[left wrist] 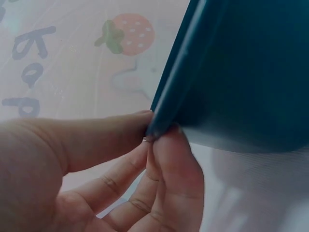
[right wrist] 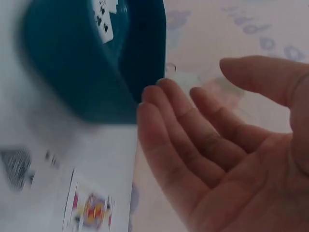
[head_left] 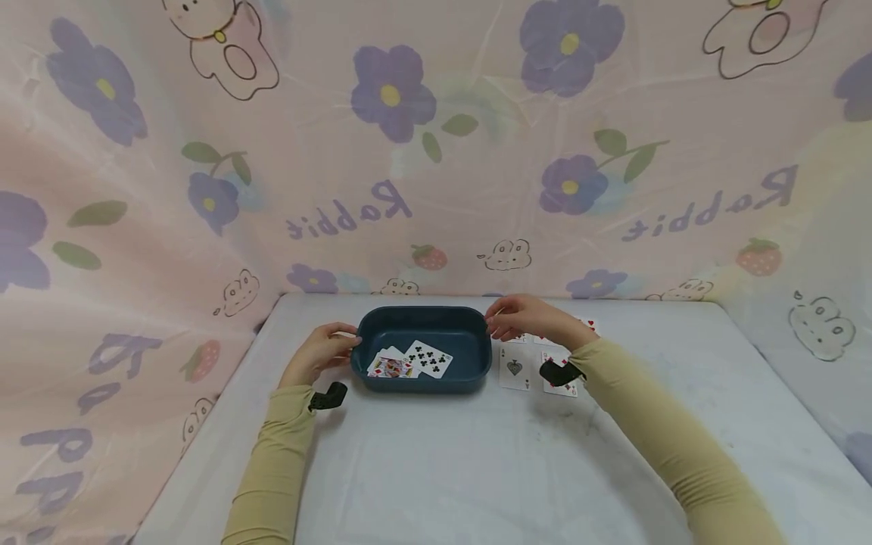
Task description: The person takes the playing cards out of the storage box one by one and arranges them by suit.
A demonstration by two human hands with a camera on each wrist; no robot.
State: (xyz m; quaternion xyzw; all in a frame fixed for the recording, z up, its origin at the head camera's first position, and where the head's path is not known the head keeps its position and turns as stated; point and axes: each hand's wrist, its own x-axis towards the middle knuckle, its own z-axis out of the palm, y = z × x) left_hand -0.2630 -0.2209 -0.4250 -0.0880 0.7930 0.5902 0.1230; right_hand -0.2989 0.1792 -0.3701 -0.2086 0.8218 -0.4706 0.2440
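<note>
The left hand pinches the left rim of the dark blue, rounded rectangular plastic tray, thumb above and fingers beneath. The right hand is open, its relaxed fingers at the tray's right end. The tray rests on the white table and holds playing cards; further cards lie right of it. Judged step: positioning the tray. The next move calls for a firm right-hand grip.

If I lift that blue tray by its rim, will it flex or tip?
The blue tray looks like rigid moulded plastic, so probably stiff and light. The left hand pinches one rim only; lifted there it may tilt. The loose cards inside would likely slide.
</note>
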